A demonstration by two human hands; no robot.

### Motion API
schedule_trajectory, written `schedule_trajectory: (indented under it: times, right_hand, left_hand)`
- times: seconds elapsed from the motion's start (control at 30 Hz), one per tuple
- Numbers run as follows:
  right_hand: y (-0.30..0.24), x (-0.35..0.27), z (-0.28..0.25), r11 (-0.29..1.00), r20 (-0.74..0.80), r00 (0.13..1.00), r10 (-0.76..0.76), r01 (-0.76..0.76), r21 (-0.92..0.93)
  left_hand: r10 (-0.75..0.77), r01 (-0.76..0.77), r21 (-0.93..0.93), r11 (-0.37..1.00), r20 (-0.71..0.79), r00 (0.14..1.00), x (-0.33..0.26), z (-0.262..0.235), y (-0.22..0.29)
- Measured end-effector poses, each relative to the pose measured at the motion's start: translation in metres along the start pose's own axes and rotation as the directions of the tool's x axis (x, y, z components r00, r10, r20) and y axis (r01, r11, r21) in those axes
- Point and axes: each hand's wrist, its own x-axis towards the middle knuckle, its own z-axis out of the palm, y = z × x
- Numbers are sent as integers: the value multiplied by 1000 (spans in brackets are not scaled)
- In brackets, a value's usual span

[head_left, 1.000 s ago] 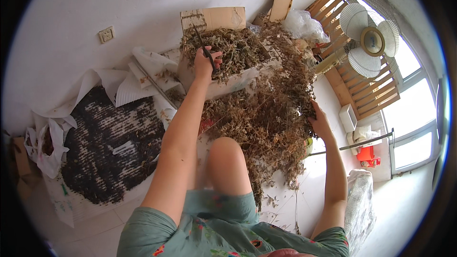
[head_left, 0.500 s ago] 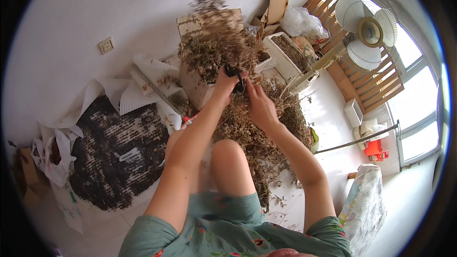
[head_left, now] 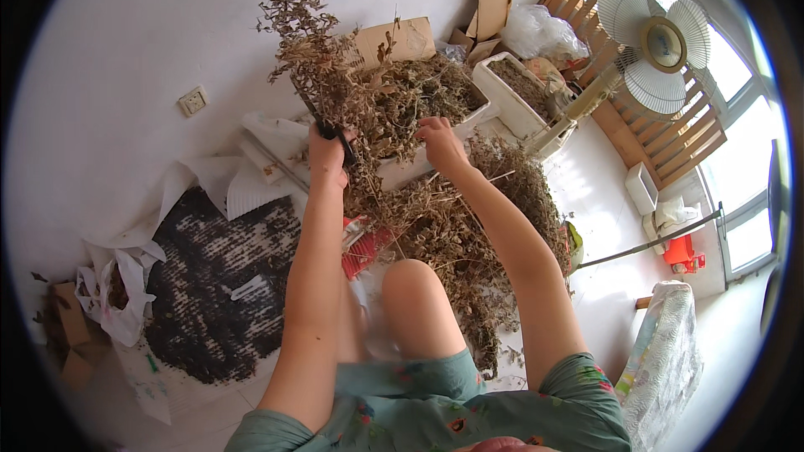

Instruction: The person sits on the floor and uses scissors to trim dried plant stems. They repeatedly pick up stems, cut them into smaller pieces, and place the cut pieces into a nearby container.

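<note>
While dried plants (head_left: 423, 94) partly hide a white box (head_left: 477, 118), left grip (head_left: 327, 156) clasps a dark tool (head_left: 347, 149); right grip (head_left: 444, 144) unclear.

Grey-green top (head_left: 402, 425), scattered floral print in red, orange, dark blue. 2 short sleeves (head_left: 569, 389): left mostly plain, right with red flowers near hem. Matching green cloth (head_left: 444, 372) over thighs. Left hand (head_left: 327, 155), right hand (head_left: 444, 148) bare.

Bright glare from right-hand window (head_left: 747, 169)
</note>
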Motion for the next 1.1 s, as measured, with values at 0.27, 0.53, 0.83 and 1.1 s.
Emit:
schedule_trajectory:
  times: [0.27, 0.53, 0.83, 1.1]
  right_hand:
    - [19, 55, 28, 939, 363, 930, 51, 79, -334]
    - [7, 135, -87, 947, -85, 996, 0, 27, 319]
    - [2, 183, -241, 874, -565, 824, -54, 313, 372]
    - [117, 59, -338, 932, -243, 923, -300, 337, 130]
  left_hand:
    - [37, -40, -108, 993, -28, 999, 16, -7, -8]
    - [-15, -2, -231, 973, -73, 997, 14, -2, -3]
    - [9, -6, -206, 979, 12, 1000, 9, 14, -12]
    - [4, 8, -217, 976, 54, 999, 15, 18, -31]
